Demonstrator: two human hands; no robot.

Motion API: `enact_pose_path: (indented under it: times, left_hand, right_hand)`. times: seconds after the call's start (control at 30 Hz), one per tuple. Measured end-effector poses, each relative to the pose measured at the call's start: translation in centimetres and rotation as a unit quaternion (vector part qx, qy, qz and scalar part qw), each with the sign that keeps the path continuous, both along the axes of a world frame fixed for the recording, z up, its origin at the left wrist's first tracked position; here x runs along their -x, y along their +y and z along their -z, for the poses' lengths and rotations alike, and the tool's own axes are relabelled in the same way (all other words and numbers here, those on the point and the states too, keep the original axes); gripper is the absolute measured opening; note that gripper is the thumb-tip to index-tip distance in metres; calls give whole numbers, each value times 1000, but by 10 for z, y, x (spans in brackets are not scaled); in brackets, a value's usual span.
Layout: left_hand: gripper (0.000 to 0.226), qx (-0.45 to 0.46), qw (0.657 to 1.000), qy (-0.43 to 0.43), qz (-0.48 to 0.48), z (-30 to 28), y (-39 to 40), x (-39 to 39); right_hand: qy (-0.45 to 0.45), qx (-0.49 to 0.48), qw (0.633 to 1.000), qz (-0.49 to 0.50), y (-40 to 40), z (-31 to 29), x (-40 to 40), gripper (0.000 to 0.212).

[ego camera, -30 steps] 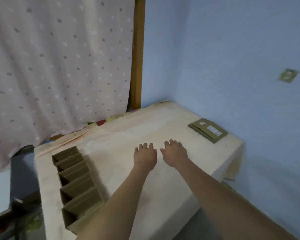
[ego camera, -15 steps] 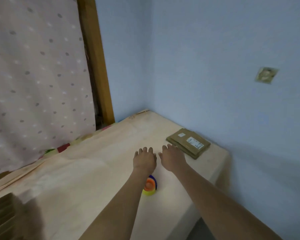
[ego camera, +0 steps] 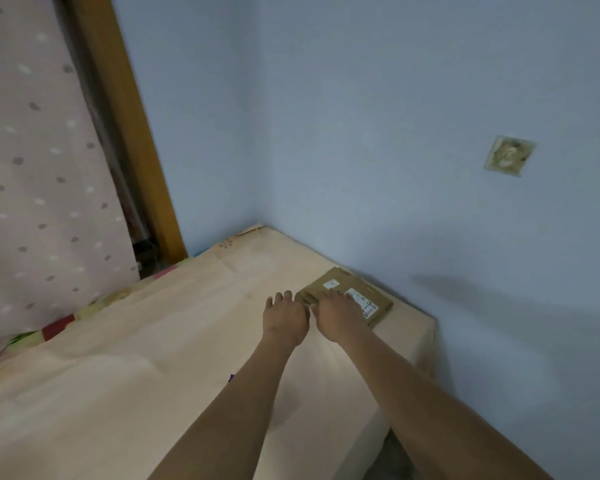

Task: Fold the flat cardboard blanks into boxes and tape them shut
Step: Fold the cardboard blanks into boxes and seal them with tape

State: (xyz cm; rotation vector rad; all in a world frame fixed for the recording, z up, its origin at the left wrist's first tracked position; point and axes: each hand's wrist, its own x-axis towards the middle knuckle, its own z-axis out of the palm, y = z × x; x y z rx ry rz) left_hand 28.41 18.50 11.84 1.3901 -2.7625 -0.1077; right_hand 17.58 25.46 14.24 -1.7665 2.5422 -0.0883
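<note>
1. Brown cardboard blanks (ego camera: 352,298) are stacked flat at the far right corner of the table (ego camera: 153,375), close to the blue wall (ego camera: 395,133); white labels are seen on the top blank.
2. Right hand (ego camera: 336,315) is held over the stack's near edge w/ fingers straight & spread; nothing is gripped. Contact w/ the top blank can't be told.
3. Left hand (ego camera: 284,317) is held just beside the right, over the peach table cover, fingers extended, nothing held.
4. Dotted curtain (ego camera: 42,185) & wooden frame (ego camera: 132,133) are seen at left; a small plate (ego camera: 508,155) is fixed on the wall.
</note>
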Motion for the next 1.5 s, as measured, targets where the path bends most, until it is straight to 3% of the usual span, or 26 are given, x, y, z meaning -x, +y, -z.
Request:
enact_pose_path:
  times: [0.43,0.97,1.3,1.5]
  left_hand:
    - [38,-13,1000,14,0,8,-69,75]
    - [43,-14,993,-22,-115,31,-186,252]
    - [40,-83,977,-61,-187,80,-214,271]
    - [42,-209,940,-45,-267,137,-197,263]
  right_hand:
    - [10,-29,999,45,-51,5,94,43]
    - [0,-64,992,-105,-206,48,308,46]
    - [-73,-97,978,-169,-259,79,335,40]
    - [-132,-175,967,-127,-253,135,355,29]
